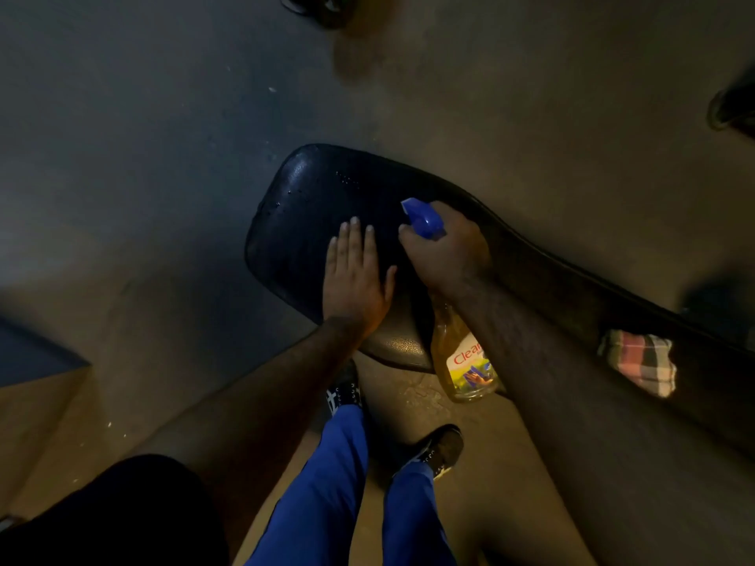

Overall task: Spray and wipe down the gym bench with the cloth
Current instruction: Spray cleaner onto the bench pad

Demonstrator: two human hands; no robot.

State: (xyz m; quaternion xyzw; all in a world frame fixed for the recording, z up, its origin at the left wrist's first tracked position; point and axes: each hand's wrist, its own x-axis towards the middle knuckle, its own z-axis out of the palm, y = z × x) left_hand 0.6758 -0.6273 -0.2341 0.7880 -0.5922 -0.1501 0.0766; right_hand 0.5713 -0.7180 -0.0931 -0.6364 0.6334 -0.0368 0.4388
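Note:
The black padded gym bench (310,198) runs from the centre toward the right edge, and droplets glisten on its far left end. My left hand (355,275) lies flat on the pad, palm down with the fingers together. My right hand (445,251) grips a spray bottle (461,357) of yellow liquid by its blue trigger head, nozzle aimed at the pad's wet end. A checked cloth (637,361) lies crumpled on the bench further right, apart from both hands.
Bare concrete floor surrounds the bench. My legs in blue trousers and dark shoes (441,447) stand just in front of the bench. Dark equipment shows at the top edge (322,6) and the right edge (731,108).

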